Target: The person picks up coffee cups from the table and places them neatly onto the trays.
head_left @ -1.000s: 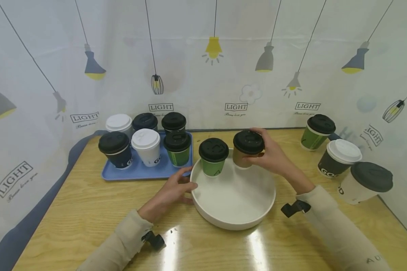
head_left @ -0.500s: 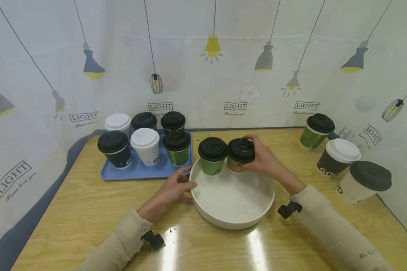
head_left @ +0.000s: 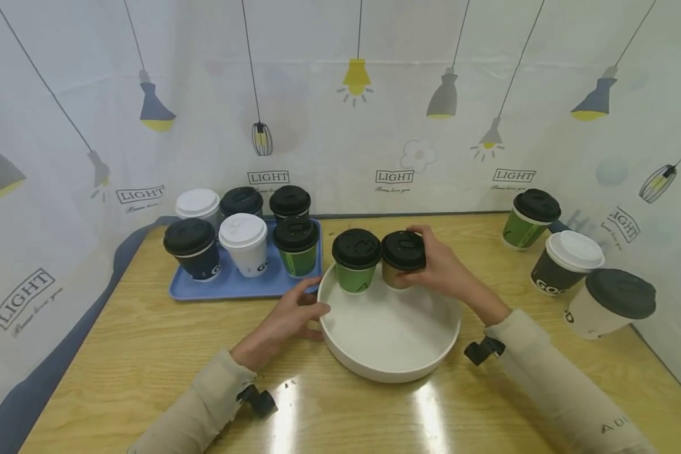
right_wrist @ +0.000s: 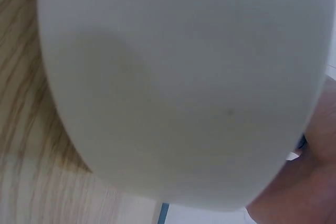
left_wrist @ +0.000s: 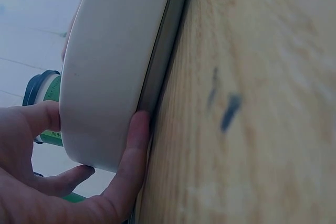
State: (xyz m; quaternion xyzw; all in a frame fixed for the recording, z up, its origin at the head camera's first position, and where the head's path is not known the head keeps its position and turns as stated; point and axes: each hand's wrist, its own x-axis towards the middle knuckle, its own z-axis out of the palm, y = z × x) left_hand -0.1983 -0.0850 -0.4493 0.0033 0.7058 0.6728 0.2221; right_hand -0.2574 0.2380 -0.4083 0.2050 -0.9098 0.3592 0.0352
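A round white tray (head_left: pixel 397 340) with a raised wall sits on the wooden table. My left hand (head_left: pixel 289 315) grips its left side; in the left wrist view the thumb lies at the rim and a finger (left_wrist: pixel 137 135) reaches the bottom edge of the wall (left_wrist: pixel 110 66). Inside the tray, at the back, stands a green paper cup (head_left: pixel 356 279) with a black lid. Right beside it is a brown paper cup (head_left: pixel 394 276), also black-lidded, which my right hand (head_left: pixel 445 268) holds around its side. The tray wall (right_wrist: pixel 184 87) fills most of the right wrist view.
At the back left, a blue tray (head_left: pixel 244 290) bears several lidded paper cups in two rows. On the right stand a green cup (head_left: pixel 523 230), a black cup (head_left: pixel 553 274) with a white lid and a white cup (head_left: pixel 590 313) with a dark lid. A printed curtain (head_left: pixel 329 126) hangs behind.
My right hand has moved the brown cup left and slightly nearer, up beside the green cup; over the last half second it stays still. My left hand keeps its place on the tray.
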